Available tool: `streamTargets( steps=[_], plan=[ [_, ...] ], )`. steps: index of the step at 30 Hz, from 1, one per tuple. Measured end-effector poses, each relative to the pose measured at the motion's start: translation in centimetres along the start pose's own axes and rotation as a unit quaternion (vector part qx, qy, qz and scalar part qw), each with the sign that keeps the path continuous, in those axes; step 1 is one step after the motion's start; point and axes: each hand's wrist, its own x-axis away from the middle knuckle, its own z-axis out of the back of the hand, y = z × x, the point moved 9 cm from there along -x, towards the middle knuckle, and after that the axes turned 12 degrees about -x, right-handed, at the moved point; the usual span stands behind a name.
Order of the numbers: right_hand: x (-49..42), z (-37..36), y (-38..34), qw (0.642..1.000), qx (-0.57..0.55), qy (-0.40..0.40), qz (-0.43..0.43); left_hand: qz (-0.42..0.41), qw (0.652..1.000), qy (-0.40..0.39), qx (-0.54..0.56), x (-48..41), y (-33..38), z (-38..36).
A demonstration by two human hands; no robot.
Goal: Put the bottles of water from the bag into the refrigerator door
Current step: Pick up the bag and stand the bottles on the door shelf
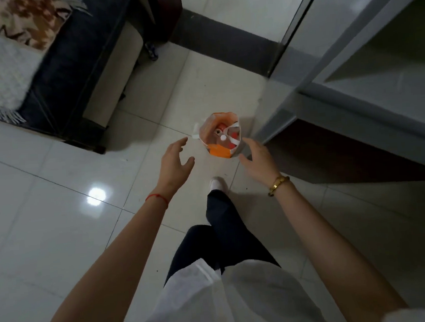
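Both arms reach forward and down toward an orange bag [220,135] standing open on the pale tiled floor [59,221]. The left hand [175,161] hangs just left of the bag, its grip apart, fingers spread and curled, holding nothing. The right hand [257,155] is at the bag's near right edge, its grip also apart and empty; whether it touches the bag I cannot tell. Between and just beyond the two grips, inside the bag's open mouth, sit the bottles [223,135], showing a white cap and red labels under a white handle strap. Beyond the right grip stands the grey refrigerator [350,63]. Far to the left of the left grip is a dark sofa [56,71] with a patterned throw. A white shoe [218,184] shows below the hands
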Motion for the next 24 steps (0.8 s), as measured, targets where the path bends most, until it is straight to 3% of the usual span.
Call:
streamTargets(
  steps=[5, 10, 24],
  plan=[
    [-8.5, -1.2, 1.1, 0.999, 0.013, -0.027, -0.012, 0.078, 0.994, -0.024, 0.067, -7.2, -2.5, -2.5],
    [-16.3, -2.9, 5.3, 0.997, 0.042, -0.04, -0.051, 0.208, 0.959, -0.086, 0.17, -13.5, -7.4, -7.9],
    [-34.2, -13.0, 25.4, 0.989, 0.021, -0.036, -0.139, 0.328, 0.89, -0.189, 0.255, -29.7, -20.6, -28.5]
  ],
)
